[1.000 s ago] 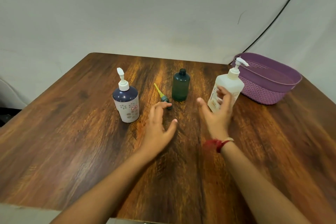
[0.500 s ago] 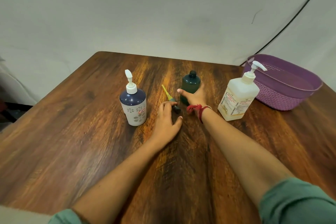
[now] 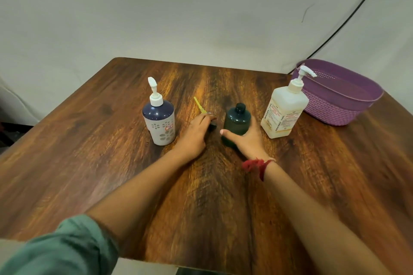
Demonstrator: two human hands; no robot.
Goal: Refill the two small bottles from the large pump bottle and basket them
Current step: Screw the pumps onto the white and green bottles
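A small dark green bottle [image 3: 237,119] with a black cap stands mid-table. My right hand [image 3: 248,138] is wrapped around its lower half. Just left of it lies a small pump head with a yellow tube [image 3: 199,105]; my left hand [image 3: 196,134] rests over its dark cap end, fingers curled on it. A navy-and-white pump bottle [image 3: 159,121] stands to the left. The large white pump bottle [image 3: 285,113] stands to the right, in front of the purple basket [image 3: 342,105].
The wooden table [image 3: 89,163] has its near edge at the bottom of the view. A grey wall rises behind it. A black cable [image 3: 348,15] runs down the wall toward the basket.
My right hand left the large white bottle, crossed left and closed around the green bottle. My left hand moved forward onto the pump head. The view shifted right.
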